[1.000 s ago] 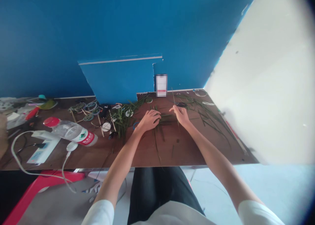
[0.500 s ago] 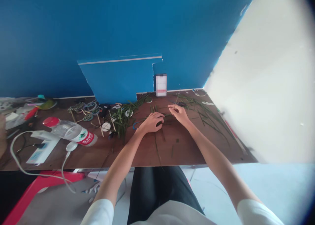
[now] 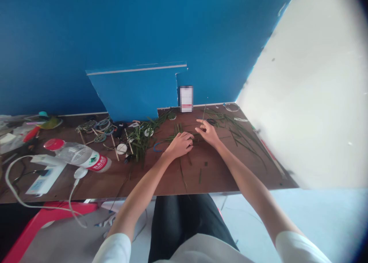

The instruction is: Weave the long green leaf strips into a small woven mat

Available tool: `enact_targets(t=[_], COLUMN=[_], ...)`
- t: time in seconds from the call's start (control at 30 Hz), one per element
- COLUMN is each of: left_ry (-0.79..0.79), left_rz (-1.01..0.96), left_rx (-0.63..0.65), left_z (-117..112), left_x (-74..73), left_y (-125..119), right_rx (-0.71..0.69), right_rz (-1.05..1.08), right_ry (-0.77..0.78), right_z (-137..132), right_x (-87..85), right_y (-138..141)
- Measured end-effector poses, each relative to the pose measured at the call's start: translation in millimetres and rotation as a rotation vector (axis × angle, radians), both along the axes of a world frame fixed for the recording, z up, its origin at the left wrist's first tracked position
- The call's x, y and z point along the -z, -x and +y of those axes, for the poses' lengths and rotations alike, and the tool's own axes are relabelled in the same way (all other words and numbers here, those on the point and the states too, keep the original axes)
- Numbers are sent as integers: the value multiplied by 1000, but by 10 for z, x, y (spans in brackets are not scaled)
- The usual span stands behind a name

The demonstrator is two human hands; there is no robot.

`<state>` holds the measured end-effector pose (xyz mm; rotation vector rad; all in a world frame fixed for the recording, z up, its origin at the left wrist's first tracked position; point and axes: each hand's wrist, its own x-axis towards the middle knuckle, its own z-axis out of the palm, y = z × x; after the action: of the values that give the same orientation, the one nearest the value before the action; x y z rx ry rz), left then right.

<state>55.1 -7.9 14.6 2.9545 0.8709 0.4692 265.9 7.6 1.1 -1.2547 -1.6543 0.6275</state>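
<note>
My left hand (image 3: 181,144) rests on the brown table with curled fingers over some narrow green leaf strips (image 3: 178,129), pressing them down; its fingertips hide part of them. Just to its right, my right hand (image 3: 208,134) is raised a little, with thumb and forefinger slightly parted. A thin upright leaf strip (image 3: 204,112) runs down into the fingers of that hand. Between the two hands lie crossing strips, partly covered. Short cut pieces and a long thin strip (image 3: 182,175) lie on the tabletop nearer my body.
A pile of green leaves (image 3: 140,140) lies left of my hands, and long leaves (image 3: 244,140) spread to the right. A phone-like screen (image 3: 186,99) leans on the blue wall. Further left are a water bottle (image 3: 77,155), a power strip (image 3: 46,178) and tape rolls (image 3: 103,125).
My right thumb and forefinger have parted somewhat, and the upright strip stands a little differently. My left fingers have shifted slightly rightward over the strips. The whole view has moved slightly.
</note>
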Motion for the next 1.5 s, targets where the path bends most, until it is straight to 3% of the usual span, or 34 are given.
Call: enact_targets(t=[0.33,0.63,0.93,1.1,1.2,1.33,1.5], left_ry=[-31,66,76,76,74,69,58], left_rz=[68,-68,-77,-67,-73,-111,-143], left_rx=[-1,-50,-37,-27,-15,-12,-68], left_z=[3,-7,30,41,42,62,143], left_x=[-16,-29,5,32,35,10,3], left_y=[-37,7,26,31,37,86,200], right_rx=[-4,-49,-89,-193,-259,-214,-128], right_rz=[-43,-104,-5,58,39,-13,115], right_ry=[23,0,126,234,198,85,120], right_z=[13,2,-16,-30,-48,-62,-40], right_x=[0,5,-25,-15,-28,-89,-123], right_y=[-26,-20,44,59,71,66,23])
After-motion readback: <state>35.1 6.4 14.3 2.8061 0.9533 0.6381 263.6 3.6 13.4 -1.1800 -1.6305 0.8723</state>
